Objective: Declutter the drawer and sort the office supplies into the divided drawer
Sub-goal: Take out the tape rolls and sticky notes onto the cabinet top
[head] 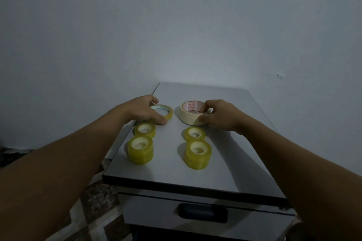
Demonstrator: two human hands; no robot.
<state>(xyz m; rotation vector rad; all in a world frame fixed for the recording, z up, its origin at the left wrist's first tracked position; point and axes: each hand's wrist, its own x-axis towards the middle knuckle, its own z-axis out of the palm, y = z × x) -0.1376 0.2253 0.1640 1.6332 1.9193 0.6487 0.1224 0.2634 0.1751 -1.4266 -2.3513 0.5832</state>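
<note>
Grey cabinet top point(235, 162), left hand point(141, 110) gripping clear tape roll point(168, 112) by left edge, right hand point(221, 115) gripping masking tape roll point(189, 116) beside it, four small yellow rolls point(141, 148) nearer front edge, drawer point(148, 209) closed below.

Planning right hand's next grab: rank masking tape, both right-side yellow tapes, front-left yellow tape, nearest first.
1. masking tape, in the right hand
2. rear right yellow tape, adjacent
3. front right yellow tape, frontward
4. front left yellow tape, leftward
</note>
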